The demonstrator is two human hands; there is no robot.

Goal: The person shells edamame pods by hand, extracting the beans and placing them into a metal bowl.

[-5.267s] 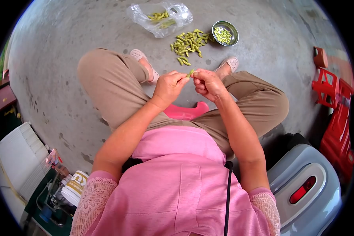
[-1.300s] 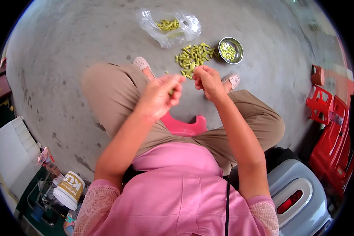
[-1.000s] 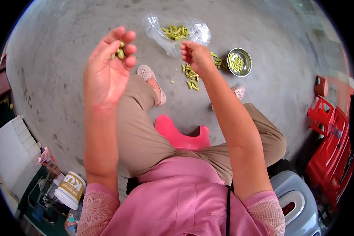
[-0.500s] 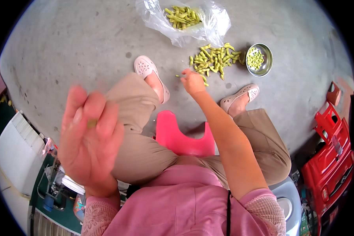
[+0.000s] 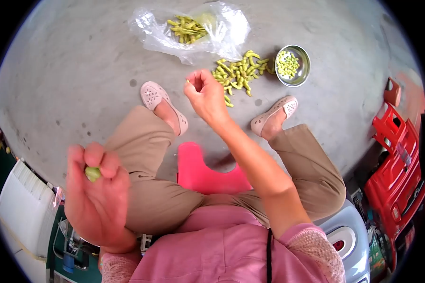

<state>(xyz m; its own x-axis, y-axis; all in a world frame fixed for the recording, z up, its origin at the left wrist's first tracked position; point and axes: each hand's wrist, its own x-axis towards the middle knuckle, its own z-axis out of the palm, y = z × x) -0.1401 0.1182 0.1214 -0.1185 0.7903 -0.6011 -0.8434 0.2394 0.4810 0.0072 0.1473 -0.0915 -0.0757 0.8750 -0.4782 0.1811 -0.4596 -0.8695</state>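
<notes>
My left hand (image 5: 99, 200) is raised at the left, palm up, its fingers curled over a green soybean (image 5: 93, 174). My right hand (image 5: 208, 99) is above the floor, thumb and forefinger pinched together. A tiny yellow-green bit shows at those fingertips, too small to name surely. Just beyond that hand lies a loose pile of green soybean pods (image 5: 243, 70). To the right of the pile stands a round metal bowl (image 5: 303, 71) with shelled soybeans (image 5: 286, 63) in it. Behind the pile, a clear plastic bag (image 5: 151, 33) lies open around more pods (image 5: 188, 29).
A pink stool (image 5: 193, 167) stands between my legs, and my shoes (image 5: 151, 94) flank the work area. Red plastic parts (image 5: 394, 179) stand at the right. A white stack (image 5: 23, 203) and a green surface are at the left.
My right hand has risen from the floor with its fingers pinched; the small green piece near them is gone from the floor. My left hand has lowered, and its bean shows more plainly. The view has shifted.
</notes>
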